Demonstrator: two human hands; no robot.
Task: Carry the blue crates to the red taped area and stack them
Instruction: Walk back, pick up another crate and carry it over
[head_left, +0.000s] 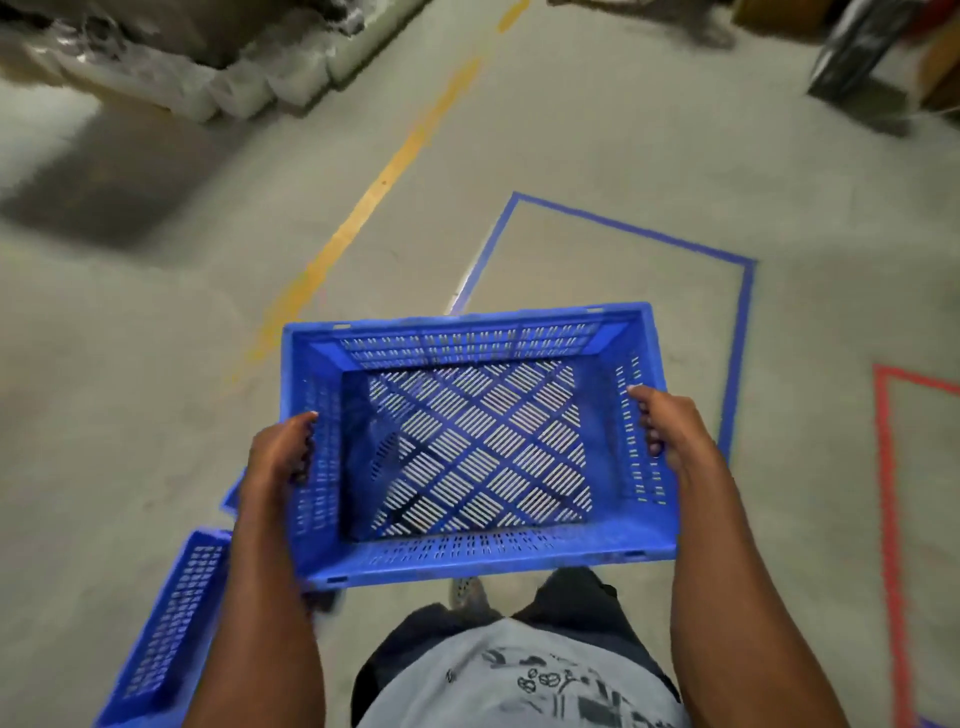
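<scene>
- Floor of grey concrete carries three tape marks: a yellow painted line running off ahead, a blue taped rectangle just in front of the person, and the red taped area at the right edge, only partly in view
- Progress, as I judge it, is at the carrying step: no crate shows inside the visible part of the red outline, so setting down and stacking are still to come
- Carried blue plastic crate with slotted walls hangs in the air in front of the person's body, over the near corner of the blue rectangle and to the left of the red tape; it is held roughly level, open side up and empty, with the floor showing through its lattice bottom
- Second blue slotted crate lies low at the left, and a blue edge behind the left arm may be another; these remain to be moved
- Left hand grips the crate's left wall, fingers curled over the rim
- Right hand grips the right wall the same way
</scene>
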